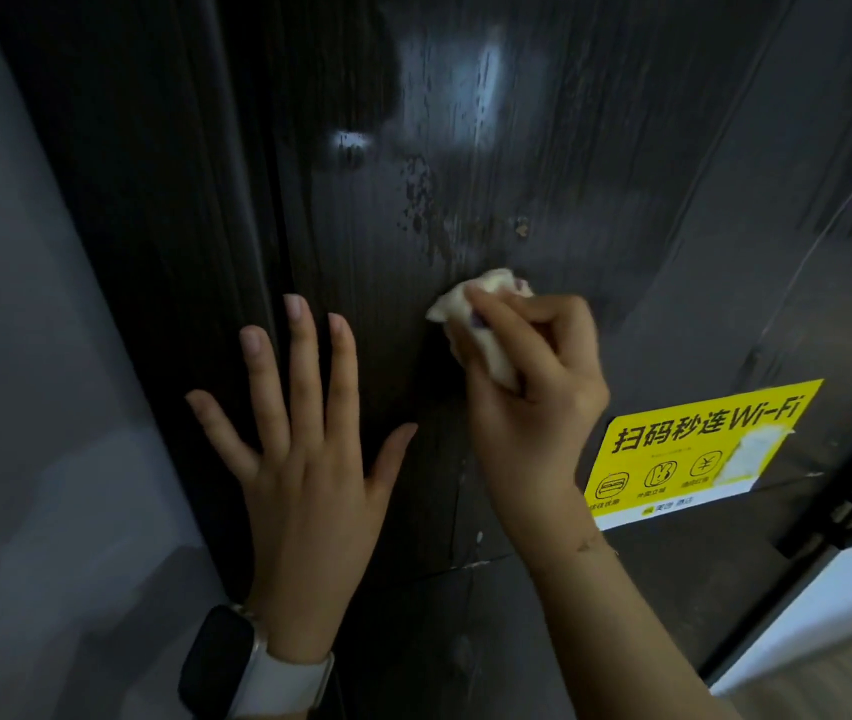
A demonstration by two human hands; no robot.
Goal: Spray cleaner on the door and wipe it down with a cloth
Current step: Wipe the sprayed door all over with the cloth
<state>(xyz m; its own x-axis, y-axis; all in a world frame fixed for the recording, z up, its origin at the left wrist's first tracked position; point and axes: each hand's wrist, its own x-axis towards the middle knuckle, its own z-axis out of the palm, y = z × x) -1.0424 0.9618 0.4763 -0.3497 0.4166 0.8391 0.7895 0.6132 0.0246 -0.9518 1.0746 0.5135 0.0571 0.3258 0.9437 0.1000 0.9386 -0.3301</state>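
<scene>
From my feed the door [595,163] runs out of frame at the top and right, so I can't see its full outline. My right hand [533,387] covers most of the cloth [470,304], leaving only crumpled ends visible. The small print on the yellow sticker [694,454] is too blurred to read, and the watch [216,662] is cropped by the bottom edge.

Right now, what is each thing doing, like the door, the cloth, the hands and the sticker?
Door: dark, streaked with wet marks above the cloth.
Cloth: bunched up, held against the door.
Right hand: grips the cloth.
Left hand: flat on the door, fingers spread.
Yellow sticker: stuck on the door, one part peeled pale.
Watch: on the left wrist, screen dark.
</scene>
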